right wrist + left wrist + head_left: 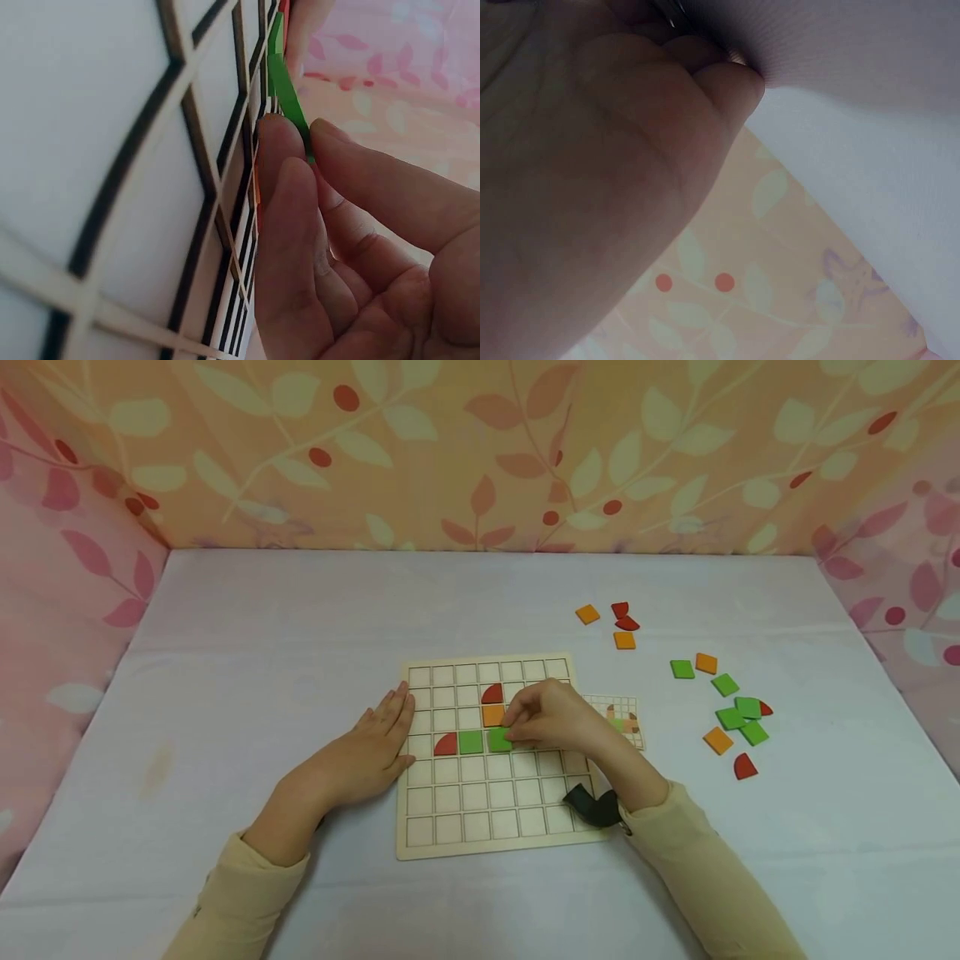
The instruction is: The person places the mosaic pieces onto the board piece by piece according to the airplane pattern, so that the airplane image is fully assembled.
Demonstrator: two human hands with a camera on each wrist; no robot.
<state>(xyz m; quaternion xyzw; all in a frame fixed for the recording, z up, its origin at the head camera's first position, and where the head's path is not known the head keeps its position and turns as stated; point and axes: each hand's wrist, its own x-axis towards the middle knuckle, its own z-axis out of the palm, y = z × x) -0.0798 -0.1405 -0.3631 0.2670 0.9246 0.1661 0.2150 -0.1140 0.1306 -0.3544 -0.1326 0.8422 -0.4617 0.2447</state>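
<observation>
A pale wooden grid board (pixel 480 850) lies on the table. My left hand (pixel 360 756) rests with straight fingers along its left edge; the left wrist view shows mostly the palm side of that hand. Over the middle of the board, my right hand (pixel 553 717) pinches a green square tile (pixel 498 741) between thumb and fingers. In the right wrist view this green tile (pixel 289 97) slants against the grid. To its left sit another green square (pixel 471 742) and a red quarter-circle (pixel 446 744). Above it are an orange square (pixel 492 716) and a second red quarter-circle (pixel 492 694).
A small pattern card (pixel 626 703) lies right of the board, partly hidden by my right forearm. Farther right are scattered loose tiles: green squares (pixel 724 685), orange squares (pixel 717 741) and red quarter-circles (pixel 744 767). A black strap piece (pixel 592 807) hangs at my right wrist.
</observation>
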